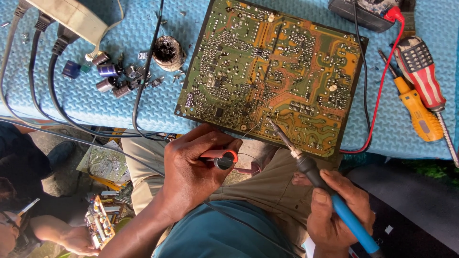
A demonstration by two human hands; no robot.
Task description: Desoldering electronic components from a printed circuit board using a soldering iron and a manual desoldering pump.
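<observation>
Right hand (337, 210) clamps blue-handled soldering iron (330, 193) pen-style, tip on near edge of green-and-orange circuit board (272, 71), solder side up for access. Left hand (196, 165) closes around red solder spool (221, 157), feeding thin wire toward tip.

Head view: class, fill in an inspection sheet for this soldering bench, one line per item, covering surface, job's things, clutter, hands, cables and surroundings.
Surface: blue textured mat.
Job's things: circuit board solder side up; soldering iron with its tip on the board's near edge; thin solder wire meeting the tip.
Clutter: loose capacitors, round blackened tin, two screwdrivers.
Hands: left hand grips a red-banded solder dispenser; right hand grips the iron's blue handle.
Cables: black cords, red lead.
Surroundings: another person holding a small board.
</observation>
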